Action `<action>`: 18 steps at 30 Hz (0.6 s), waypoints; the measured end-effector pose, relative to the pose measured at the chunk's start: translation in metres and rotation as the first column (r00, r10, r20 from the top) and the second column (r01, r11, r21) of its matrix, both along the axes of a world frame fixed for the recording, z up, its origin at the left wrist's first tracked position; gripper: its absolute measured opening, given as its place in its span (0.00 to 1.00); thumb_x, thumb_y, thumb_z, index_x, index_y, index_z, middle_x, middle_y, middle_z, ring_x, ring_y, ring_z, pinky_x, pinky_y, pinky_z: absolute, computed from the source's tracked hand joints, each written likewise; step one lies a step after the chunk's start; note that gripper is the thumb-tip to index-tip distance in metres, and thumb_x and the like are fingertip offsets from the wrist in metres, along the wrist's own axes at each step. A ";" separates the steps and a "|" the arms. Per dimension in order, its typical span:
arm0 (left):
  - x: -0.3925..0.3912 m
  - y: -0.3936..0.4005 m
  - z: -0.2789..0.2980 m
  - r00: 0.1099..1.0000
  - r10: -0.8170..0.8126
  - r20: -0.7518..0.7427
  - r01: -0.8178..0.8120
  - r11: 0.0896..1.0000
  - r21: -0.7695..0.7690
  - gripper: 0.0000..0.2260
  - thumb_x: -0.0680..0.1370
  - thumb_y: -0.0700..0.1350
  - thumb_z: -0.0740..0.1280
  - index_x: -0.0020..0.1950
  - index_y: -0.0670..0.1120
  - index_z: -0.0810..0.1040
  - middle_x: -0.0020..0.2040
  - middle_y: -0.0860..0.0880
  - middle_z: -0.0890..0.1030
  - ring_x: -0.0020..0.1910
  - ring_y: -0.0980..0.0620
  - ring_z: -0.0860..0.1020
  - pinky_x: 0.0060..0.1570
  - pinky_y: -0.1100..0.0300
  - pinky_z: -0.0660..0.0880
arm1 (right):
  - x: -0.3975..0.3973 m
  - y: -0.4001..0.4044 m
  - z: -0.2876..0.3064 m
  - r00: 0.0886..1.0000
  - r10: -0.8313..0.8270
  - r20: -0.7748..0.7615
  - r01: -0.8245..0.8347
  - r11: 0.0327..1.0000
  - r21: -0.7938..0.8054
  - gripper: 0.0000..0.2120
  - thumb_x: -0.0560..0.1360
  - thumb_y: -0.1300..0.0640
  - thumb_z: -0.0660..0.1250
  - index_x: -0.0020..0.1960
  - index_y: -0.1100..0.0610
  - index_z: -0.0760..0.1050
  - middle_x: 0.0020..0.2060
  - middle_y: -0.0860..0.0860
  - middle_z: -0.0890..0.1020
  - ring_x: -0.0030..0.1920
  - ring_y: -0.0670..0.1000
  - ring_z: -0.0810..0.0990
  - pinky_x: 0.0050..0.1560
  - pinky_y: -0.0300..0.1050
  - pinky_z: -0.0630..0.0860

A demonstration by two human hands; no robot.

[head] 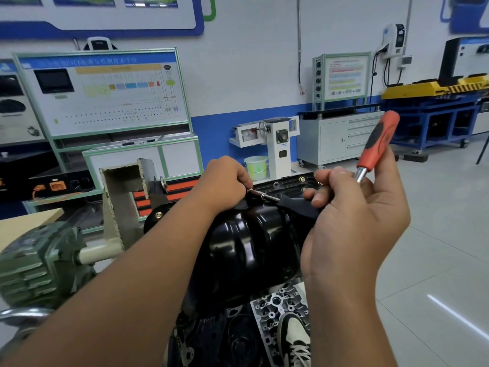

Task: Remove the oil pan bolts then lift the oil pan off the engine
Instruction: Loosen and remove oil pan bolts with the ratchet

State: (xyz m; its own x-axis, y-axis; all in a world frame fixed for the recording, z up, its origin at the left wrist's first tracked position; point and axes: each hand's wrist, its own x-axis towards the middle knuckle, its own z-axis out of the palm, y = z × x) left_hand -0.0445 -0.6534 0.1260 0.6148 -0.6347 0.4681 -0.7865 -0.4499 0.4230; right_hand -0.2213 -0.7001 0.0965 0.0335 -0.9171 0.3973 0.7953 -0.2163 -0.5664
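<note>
The glossy black pressed-steel oil pan (254, 242) sits bulging upward on the inverted engine, which is clamped in a stand at the middle of the view. It has not been lifted. At least two brass-coloured flange bolts (302, 179) remain along its rim, so unbolting seems only partly done. The left hand (225, 181) pinches the socket end of a slim steel extension bar (263, 196) at the far flange. The right hand (352, 221) grips the red-and-black-handled ratchet driver (377, 144), tilted upward.
</note>
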 end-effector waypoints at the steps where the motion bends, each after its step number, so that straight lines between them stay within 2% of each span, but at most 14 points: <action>1: 0.000 0.000 0.000 1.000 -0.003 -0.008 0.003 1.000 -0.001 0.23 0.71 0.27 0.58 0.44 0.47 0.89 0.25 0.60 0.73 0.27 0.62 0.74 0.25 0.77 0.66 | 0.001 0.000 0.000 1.000 -0.001 0.001 0.001 1.000 -0.007 0.31 0.77 0.70 0.64 0.74 0.45 0.75 0.32 0.49 0.79 0.28 0.47 0.72 0.41 0.50 0.81; 3: -0.001 0.000 0.001 1.000 0.000 -0.014 0.000 1.000 0.002 0.24 0.70 0.27 0.58 0.44 0.48 0.88 0.25 0.60 0.73 0.27 0.61 0.73 0.24 0.76 0.66 | 0.003 -0.002 0.001 1.000 -0.003 0.011 0.003 1.000 -0.012 0.31 0.77 0.71 0.63 0.74 0.46 0.75 0.32 0.49 0.79 0.28 0.47 0.72 0.40 0.49 0.81; 6: -0.001 0.000 0.001 1.000 0.003 -0.026 -0.003 1.000 0.015 0.24 0.70 0.28 0.57 0.41 0.51 0.87 0.32 0.57 0.76 0.30 0.59 0.71 0.24 0.74 0.65 | 0.006 -0.005 0.000 1.000 -0.003 0.031 0.004 1.000 -0.021 0.31 0.77 0.72 0.64 0.74 0.47 0.75 0.32 0.48 0.79 0.28 0.47 0.72 0.39 0.47 0.80; 9: 0.000 0.000 0.001 0.999 0.007 -0.048 -0.006 1.000 0.008 0.25 0.70 0.28 0.57 0.38 0.54 0.85 0.34 0.55 0.77 0.32 0.57 0.72 0.24 0.73 0.63 | 0.004 -0.009 -0.002 0.996 0.089 0.029 -0.085 0.987 -0.134 0.31 0.77 0.72 0.64 0.75 0.48 0.74 0.32 0.50 0.79 0.29 0.48 0.71 0.37 0.45 0.79; 13: 0.001 -0.001 0.000 0.998 0.004 -0.057 -0.004 1.000 -0.001 0.25 0.70 0.28 0.57 0.38 0.54 0.85 0.37 0.55 0.77 0.36 0.58 0.73 0.31 0.68 0.66 | -0.008 -0.023 -0.003 0.957 0.257 -0.138 -0.290 0.890 -0.352 0.30 0.77 0.70 0.64 0.76 0.49 0.73 0.33 0.51 0.80 0.31 0.51 0.73 0.37 0.43 0.77; 16: 0.001 -0.001 0.000 0.998 -0.001 -0.055 0.000 1.000 -0.008 0.25 0.70 0.28 0.57 0.34 0.58 0.82 0.37 0.54 0.78 0.38 0.58 0.75 0.33 0.67 0.67 | -0.012 -0.026 -0.001 0.920 0.321 -0.225 -0.388 0.828 -0.405 0.30 0.77 0.69 0.64 0.74 0.46 0.75 0.34 0.50 0.81 0.36 0.57 0.75 0.36 0.40 0.75; 18: 0.003 -0.002 0.000 0.998 -0.006 -0.058 0.005 1.000 -0.014 0.26 0.70 0.28 0.58 0.32 0.58 0.81 0.36 0.55 0.78 0.39 0.58 0.75 0.34 0.67 0.68 | -0.012 -0.022 0.000 0.913 0.346 -0.215 -0.405 0.830 -0.383 0.30 0.76 0.68 0.64 0.73 0.46 0.75 0.33 0.51 0.82 0.35 0.55 0.76 0.36 0.40 0.75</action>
